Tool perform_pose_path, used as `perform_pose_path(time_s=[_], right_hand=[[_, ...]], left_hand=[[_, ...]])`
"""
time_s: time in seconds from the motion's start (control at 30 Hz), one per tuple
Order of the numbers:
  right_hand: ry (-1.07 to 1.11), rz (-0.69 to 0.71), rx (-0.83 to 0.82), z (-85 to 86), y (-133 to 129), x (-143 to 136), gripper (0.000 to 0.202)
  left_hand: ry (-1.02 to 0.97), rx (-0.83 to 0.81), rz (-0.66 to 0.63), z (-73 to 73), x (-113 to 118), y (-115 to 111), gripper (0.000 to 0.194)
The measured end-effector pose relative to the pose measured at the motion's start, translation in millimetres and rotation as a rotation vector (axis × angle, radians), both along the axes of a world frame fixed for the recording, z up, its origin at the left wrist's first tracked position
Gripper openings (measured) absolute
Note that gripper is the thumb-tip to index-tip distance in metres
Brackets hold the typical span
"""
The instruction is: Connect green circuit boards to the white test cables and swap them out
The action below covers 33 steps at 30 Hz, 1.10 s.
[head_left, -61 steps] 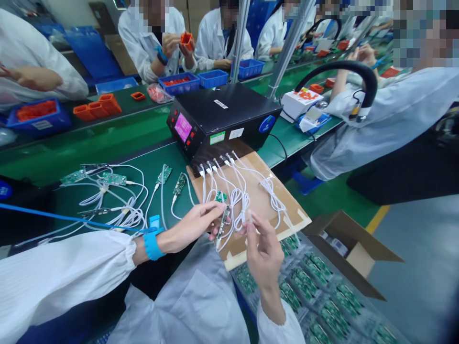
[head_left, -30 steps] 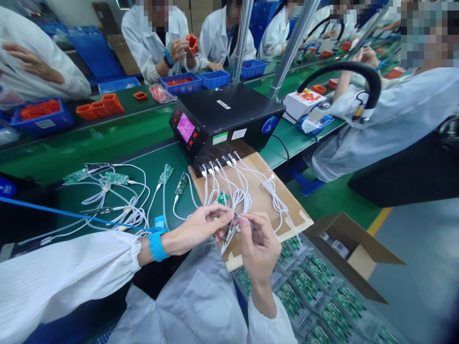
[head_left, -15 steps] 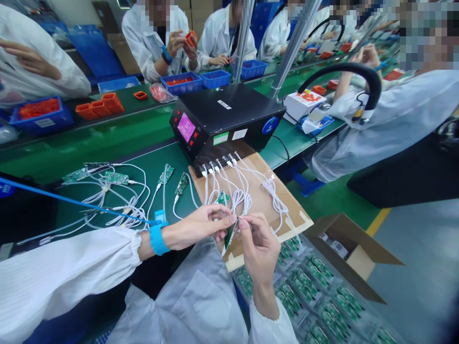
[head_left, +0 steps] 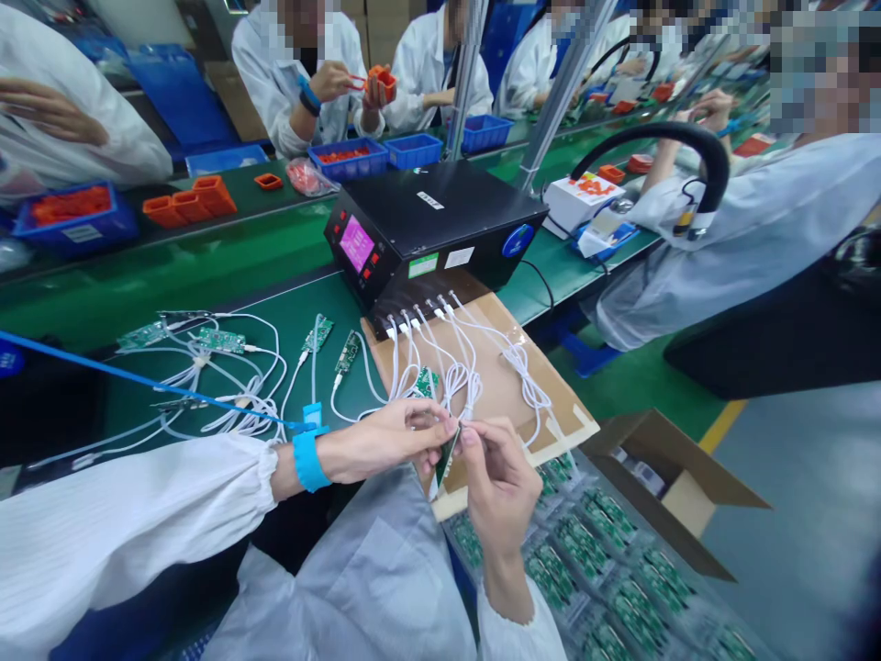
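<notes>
A green circuit board [head_left: 445, 462] stands on edge in my left hand [head_left: 406, 439], gripped between thumb and fingers. My right hand [head_left: 501, 468] is closed in a pinch at the board's upper end; what lies between those fingertips is too small and hidden to make out. Just beyond my hands, coiled white cables [head_left: 473, 390] run to the side of a black box-shaped device [head_left: 440, 220] with a lit pink screen. Another board [head_left: 425, 382] lies behind my left fingers, partly hidden. A blue wrist strap [head_left: 311, 462] with a cord circles my left wrist.
A taped cardboard sheet [head_left: 509, 340] lies under the cables. To the left, several wired boards [head_left: 220, 341] rest on the green table [head_left: 303, 312]. Trays of boards [head_left: 637, 601] sit low on the right beside an open carton [head_left: 678, 487]. Co-workers in white coats sit across the line.
The board between my hands has turned slightly, and my hands have shifted a little to the right. Across the line, a co-worker has lowered and turned an orange part.
</notes>
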State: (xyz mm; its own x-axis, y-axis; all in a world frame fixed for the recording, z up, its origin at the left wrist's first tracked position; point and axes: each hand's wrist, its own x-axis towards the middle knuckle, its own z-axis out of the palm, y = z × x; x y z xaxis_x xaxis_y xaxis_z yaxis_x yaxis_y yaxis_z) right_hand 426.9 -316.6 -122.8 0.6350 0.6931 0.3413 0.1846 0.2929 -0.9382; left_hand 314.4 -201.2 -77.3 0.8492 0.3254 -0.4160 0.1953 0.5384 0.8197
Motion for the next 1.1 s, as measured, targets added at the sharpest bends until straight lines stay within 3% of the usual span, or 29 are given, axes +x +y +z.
perform_pose_path(time_s=[0.17, 0.33, 0.5, 0.63, 0.73, 0.8, 0.87, 1.0, 1.1], right_hand=[[0.025, 0.013, 0.012, -2.2, -5.1, 13.1, 0.016], [0.122, 0.076, 0.07, -9.2, -8.6, 39.8, 0.006], [0.263, 0.027, 0.005, -3.6, -9.5, 67.6, 0.013], [0.032, 0.011, -0.196, 19.2, -5.3, 92.5, 0.021], [-0.131, 0.215, -0.348, 29.8, 10.2, 101.7, 0.027], [-0.19, 0.353, -0.417, 27.7, 25.8, 100.6, 0.03], [-0.246, 0.397, -0.455, 20.7, 41.6, 95.2, 0.028], [-0.391, 0.356, -0.524, 10.8, 59.3, 82.5, 0.019], [-0.431, 0.317, -0.542, 13.5, 51.3, 79.9, 0.023]], left_hand=[[-0.001, 0.014, 0.003, 4.9, 8.3, -6.2, 0.049], [0.041, 0.105, 0.037, 27.2, 18.9, -12.1, 0.06], [0.053, 0.135, 0.2, 32.6, 11.0, 3.7, 0.05], [0.039, 0.101, 0.288, 21.5, -5.8, 15.1, 0.039], [0.08, 0.103, 0.274, 17.8, -14.0, 16.0, 0.04], [0.083, 0.104, 0.27, 18.7, -16.4, 15.4, 0.04], [0.078, 0.107, 0.271, 20.7, -17.6, 15.1, 0.04], [0.088, 0.107, 0.265, 22.7, -19.9, 15.5, 0.04], [0.097, 0.108, 0.252, 21.6, -21.5, 16.0, 0.038]])
